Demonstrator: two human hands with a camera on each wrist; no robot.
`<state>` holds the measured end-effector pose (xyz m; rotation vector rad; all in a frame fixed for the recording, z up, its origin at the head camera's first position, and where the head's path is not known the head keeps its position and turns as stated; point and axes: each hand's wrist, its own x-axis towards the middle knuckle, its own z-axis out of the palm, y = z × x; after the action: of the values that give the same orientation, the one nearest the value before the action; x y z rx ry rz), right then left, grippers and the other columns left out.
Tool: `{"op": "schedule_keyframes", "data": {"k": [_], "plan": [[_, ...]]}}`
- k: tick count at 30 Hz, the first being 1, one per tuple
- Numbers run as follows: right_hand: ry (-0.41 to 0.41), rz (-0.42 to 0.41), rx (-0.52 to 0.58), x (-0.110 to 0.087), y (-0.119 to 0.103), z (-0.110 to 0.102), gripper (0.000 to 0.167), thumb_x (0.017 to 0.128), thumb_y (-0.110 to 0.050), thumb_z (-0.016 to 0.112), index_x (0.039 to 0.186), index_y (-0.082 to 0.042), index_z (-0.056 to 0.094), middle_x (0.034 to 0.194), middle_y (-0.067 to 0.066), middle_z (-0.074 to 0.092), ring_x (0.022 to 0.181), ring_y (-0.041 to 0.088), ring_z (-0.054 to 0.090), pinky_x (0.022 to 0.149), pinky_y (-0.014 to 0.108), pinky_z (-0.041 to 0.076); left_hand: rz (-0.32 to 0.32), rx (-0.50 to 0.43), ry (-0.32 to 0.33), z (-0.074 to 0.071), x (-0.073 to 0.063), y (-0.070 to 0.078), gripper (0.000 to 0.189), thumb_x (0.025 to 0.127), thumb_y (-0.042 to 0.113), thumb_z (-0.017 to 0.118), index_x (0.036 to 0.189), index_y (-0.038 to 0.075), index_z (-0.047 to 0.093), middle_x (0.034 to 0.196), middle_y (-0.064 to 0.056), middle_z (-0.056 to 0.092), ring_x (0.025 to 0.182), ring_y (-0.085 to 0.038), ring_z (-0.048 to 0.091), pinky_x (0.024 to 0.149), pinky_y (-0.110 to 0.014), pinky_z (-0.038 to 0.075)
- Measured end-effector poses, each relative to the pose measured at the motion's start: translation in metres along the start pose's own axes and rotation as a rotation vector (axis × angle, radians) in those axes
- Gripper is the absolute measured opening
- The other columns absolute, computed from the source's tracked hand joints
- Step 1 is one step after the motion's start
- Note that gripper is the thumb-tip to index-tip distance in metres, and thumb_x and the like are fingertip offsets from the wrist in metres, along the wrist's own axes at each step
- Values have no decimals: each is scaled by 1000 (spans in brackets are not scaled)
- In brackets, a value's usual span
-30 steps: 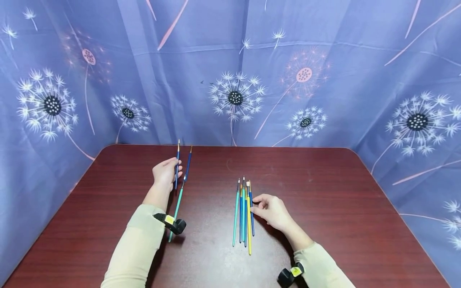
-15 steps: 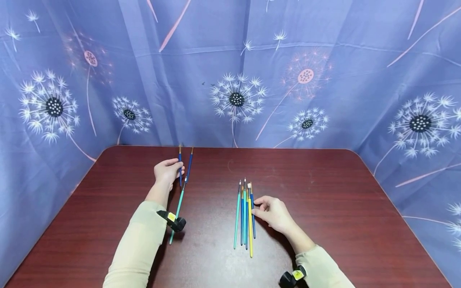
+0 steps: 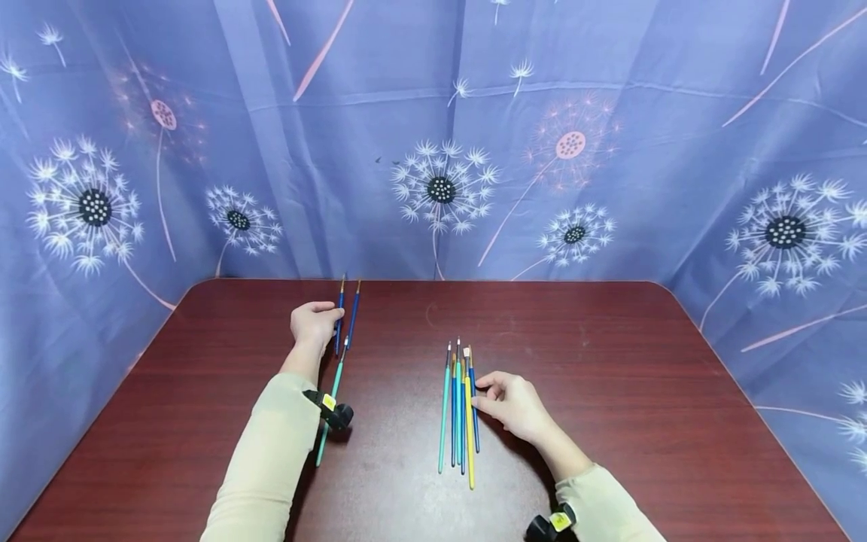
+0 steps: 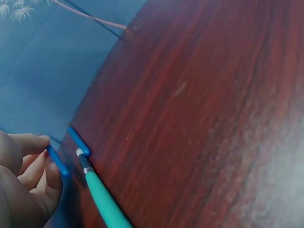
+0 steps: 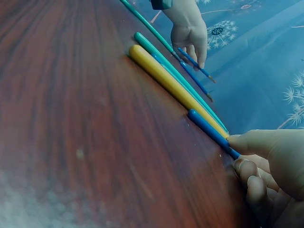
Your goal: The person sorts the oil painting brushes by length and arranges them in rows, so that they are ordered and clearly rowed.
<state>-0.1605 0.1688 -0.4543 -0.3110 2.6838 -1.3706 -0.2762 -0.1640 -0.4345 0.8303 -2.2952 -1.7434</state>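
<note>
My left hand [image 3: 314, 325] pinches a slim blue paintbrush [image 3: 339, 320] low over the far left of the table, bristles toward the back edge. Just right of it lies a second blue paintbrush [image 3: 354, 316]. A teal paintbrush [image 3: 332, 406] runs toward me, its tip close to that brush's handle end. My right hand [image 3: 518, 406] has thumb and fingertips at a blue paintbrush [image 5: 209, 127] on the right side of a bunch. Beside it lie a yellow paintbrush [image 3: 470, 436], a teal paintbrush [image 3: 443, 421] and several more blue and teal ones, bristles away from me.
The dark red wood-grain table [image 3: 582, 339] has rounded back corners. Behind it and at both sides hangs a blue curtain [image 3: 339, 150] with a dandelion print. A black wrist camera [image 3: 332, 410] on the left sleeve partly covers the teal brush.
My left hand has lowered its blue paintbrush toward the tabletop and brought it slightly right, alongside the other blue one. My right hand stays at the bunch.
</note>
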Motion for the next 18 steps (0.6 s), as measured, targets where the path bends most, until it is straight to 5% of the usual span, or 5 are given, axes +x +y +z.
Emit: {"op": "schedule_keyframes", "data": {"k": [3, 8, 15, 18], "plan": [[0, 7, -3, -1, 0, 1, 26, 82, -17, 72, 103, -3, 66, 66, 0, 58, 43, 7, 47, 38, 25, 45, 3, 31, -19, 2, 2, -2, 26, 81, 10, 71, 107, 5, 69, 98, -15, 67, 63, -11, 62, 54, -20, 49], [1, 5, 1, -2, 1, 1, 26, 82, -17, 73, 102, -3, 66, 65, 0, 57, 43, 7, 47, 37, 25, 45, 4, 85, -11, 5, 4, -3, 27, 81, 11, 72, 107, 7, 69, 106, -16, 67, 73, -16, 63, 57, -23, 51], [6, 0, -3, -1, 0, 0, 26, 82, -17, 73, 102, -3, 66, 66, 0, 58, 42, 7, 47, 37, 25, 45, 85, 179, 17, 7, 9, -2, 28, 78, 17, 74, 104, 7, 70, 109, -15, 68, 104, -28, 59, 90, -34, 48], [1, -2, -6, 1, -1, 0, 26, 82, -17, 72, 103, -3, 66, 66, 0, 57, 42, 7, 47, 37, 25, 45, 104, 218, 24, 7, 11, -1, 28, 78, 20, 74, 103, 9, 70, 108, -12, 70, 109, -29, 57, 96, -37, 44]]}}
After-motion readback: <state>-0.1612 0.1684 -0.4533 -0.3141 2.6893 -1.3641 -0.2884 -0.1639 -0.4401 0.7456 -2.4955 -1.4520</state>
